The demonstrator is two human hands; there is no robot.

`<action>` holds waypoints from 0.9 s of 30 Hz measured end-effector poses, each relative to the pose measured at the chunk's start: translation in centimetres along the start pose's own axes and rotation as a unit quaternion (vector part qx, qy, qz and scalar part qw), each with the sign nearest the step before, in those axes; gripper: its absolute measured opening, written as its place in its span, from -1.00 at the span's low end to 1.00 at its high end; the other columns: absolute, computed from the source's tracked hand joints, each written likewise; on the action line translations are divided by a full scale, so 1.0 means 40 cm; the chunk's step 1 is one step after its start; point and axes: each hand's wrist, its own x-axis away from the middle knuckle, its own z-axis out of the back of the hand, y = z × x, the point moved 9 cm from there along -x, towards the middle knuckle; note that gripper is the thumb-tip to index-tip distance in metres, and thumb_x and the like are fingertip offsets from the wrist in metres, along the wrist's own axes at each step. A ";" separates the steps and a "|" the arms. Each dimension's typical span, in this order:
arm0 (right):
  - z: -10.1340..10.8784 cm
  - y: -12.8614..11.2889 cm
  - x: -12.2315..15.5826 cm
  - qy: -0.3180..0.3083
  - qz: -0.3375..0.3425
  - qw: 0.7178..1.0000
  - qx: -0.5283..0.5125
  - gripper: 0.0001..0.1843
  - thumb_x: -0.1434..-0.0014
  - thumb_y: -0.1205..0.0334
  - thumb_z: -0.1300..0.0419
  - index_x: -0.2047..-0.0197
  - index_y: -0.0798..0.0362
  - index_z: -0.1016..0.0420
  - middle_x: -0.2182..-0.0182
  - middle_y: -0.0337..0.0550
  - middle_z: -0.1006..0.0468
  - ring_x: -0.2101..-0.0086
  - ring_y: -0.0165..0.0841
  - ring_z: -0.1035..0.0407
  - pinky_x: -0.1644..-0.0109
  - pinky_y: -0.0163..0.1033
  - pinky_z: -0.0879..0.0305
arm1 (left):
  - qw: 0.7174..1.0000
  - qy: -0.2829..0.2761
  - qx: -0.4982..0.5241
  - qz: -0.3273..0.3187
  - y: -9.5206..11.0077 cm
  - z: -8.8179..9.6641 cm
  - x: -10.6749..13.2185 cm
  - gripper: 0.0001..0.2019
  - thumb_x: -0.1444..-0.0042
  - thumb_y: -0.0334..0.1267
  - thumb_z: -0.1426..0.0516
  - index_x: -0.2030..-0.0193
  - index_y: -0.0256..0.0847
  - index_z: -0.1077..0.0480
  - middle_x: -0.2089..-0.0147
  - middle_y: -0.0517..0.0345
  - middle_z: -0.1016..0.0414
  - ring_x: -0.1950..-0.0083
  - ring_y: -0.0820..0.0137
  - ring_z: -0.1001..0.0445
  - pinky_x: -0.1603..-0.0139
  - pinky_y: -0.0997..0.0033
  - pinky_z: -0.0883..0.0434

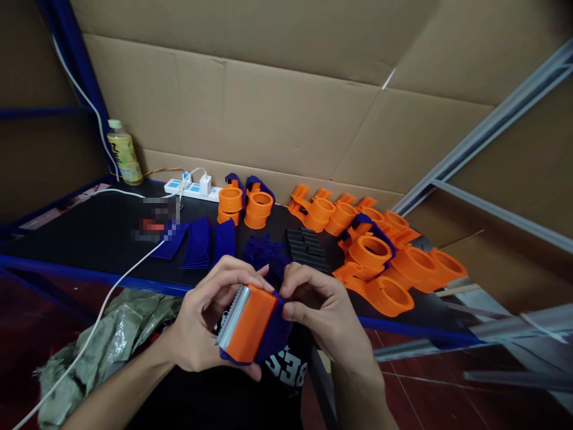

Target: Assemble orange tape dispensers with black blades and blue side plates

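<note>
My left hand (pixel 199 322) is wrapped around an orange and blue tape dispenser (pixel 253 322), held up in front of my body. A serrated metal strip runs along its left side. Thumb and finger of my right hand (pixel 324 310) pinch the dispenser's blue upper right edge; whether a small part is between them is hidden. Just beyond my hands, small dark blue parts (pixel 265 249) lie in a pile on the black table (pixel 102 230). Beside that pile are black rods (pixel 308 249) in rows.
Blue flat plates (pixel 197 243) lie in stacks at left of centre. Orange tape-dispenser bodies (pixel 387 294) crowd the right side; two assembled dispensers (pixel 258 209) stand at the back. A white power strip (pixel 192 190), a bottle (pixel 124 154) and a trailing white cable (pixel 117 286) are at left.
</note>
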 end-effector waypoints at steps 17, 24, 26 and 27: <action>-0.018 -0.022 0.024 -0.005 -0.006 1.000 0.029 -0.75 0.04 0.11 -0.54 0.41 0.01 -0.59 0.44 -0.23 -0.45 0.37 -0.39 -0.29 0.29 -0.29 -0.24 | 0.996 -0.082 -0.044 -0.013 0.040 -0.010 0.017 -0.11 0.31 -0.15 -0.55 -0.25 0.02 -0.40 -0.03 -0.03 -0.46 -0.07 0.00 -0.54 -0.40 -0.36 -0.21; -0.012 -0.019 0.020 -0.012 0.002 1.000 0.015 -0.76 0.02 0.12 -0.53 0.41 -0.01 -0.59 0.44 -0.24 -0.48 0.36 -0.38 -0.34 0.25 -0.28 -0.29 | 0.995 -0.073 -0.070 -0.025 0.044 -0.011 0.015 -0.15 0.25 -0.13 -0.53 -0.25 0.01 -0.41 -0.02 -0.04 -0.48 -0.05 0.00 -0.56 -0.37 -0.35 -0.27; -0.010 -0.026 0.023 -0.010 0.014 1.000 0.011 -0.79 0.02 0.18 -0.53 0.41 -0.01 -0.59 0.44 -0.25 -0.48 0.34 -0.37 -0.37 0.23 -0.27 -0.31 | 0.994 -0.067 -0.080 -0.030 0.046 -0.009 0.017 -0.15 0.26 -0.11 -0.53 -0.25 0.02 -0.41 -0.02 -0.03 -0.49 -0.04 -0.01 -0.57 -0.38 -0.35 -0.26; -0.009 -0.028 0.024 -0.010 0.019 1.000 0.015 -0.81 0.00 0.22 -0.52 0.41 -0.02 -0.59 0.43 -0.25 -0.48 0.33 -0.37 -0.37 0.22 -0.27 -0.31 | 0.994 -0.068 -0.083 -0.035 0.049 -0.010 0.017 -0.14 0.27 -0.11 -0.53 -0.25 0.01 -0.41 -0.02 -0.03 -0.49 -0.05 -0.02 -0.57 -0.39 -0.35 -0.24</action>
